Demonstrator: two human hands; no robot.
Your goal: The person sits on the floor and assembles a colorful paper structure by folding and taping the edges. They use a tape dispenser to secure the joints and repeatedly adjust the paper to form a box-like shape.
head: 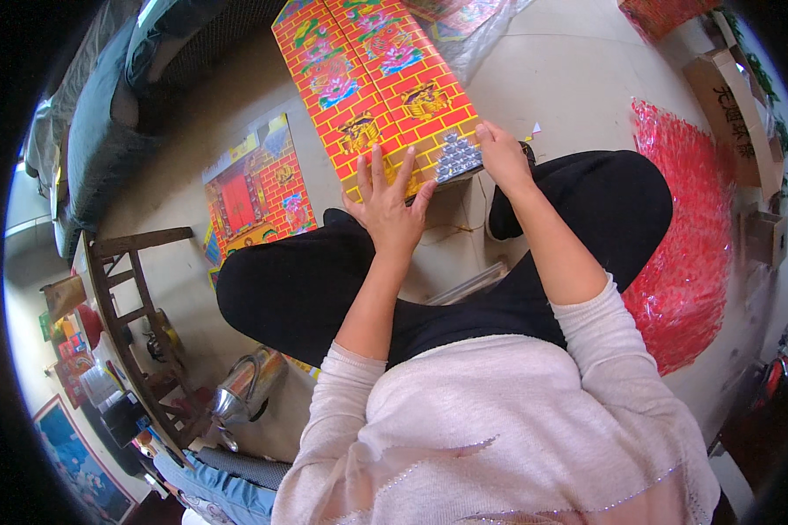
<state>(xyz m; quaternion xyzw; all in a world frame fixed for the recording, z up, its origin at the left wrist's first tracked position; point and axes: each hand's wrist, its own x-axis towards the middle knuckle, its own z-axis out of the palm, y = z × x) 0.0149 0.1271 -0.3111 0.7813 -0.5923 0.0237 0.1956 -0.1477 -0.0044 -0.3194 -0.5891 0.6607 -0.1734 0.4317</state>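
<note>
A long printed cardboard panel (pixel 410 85), red with a yellow brick pattern, lotus flowers and gold ingots, lies in front of me with its near end raised toward my knees. My left hand (pixel 391 197) rests on its near edge, the fingers spread flat over the print. At the near right corner, my right hand (pixel 504 154) grips the panel's edge with the thumb on top. The underside of the panel and what supports it are hidden. Another printed sheet (pixel 262 190), with a red door picture, lies on the floor to the left.
A wooden ladder-like frame (pixel 138 289) and a metal kettle-like vessel (pixel 246 387) stand at the left. A pile of red plastic-wrapped material (pixel 683 262) lies to the right, near a cardboard box (pixel 729 125). Clear plastic film (pixel 486 49) lies beyond the panel.
</note>
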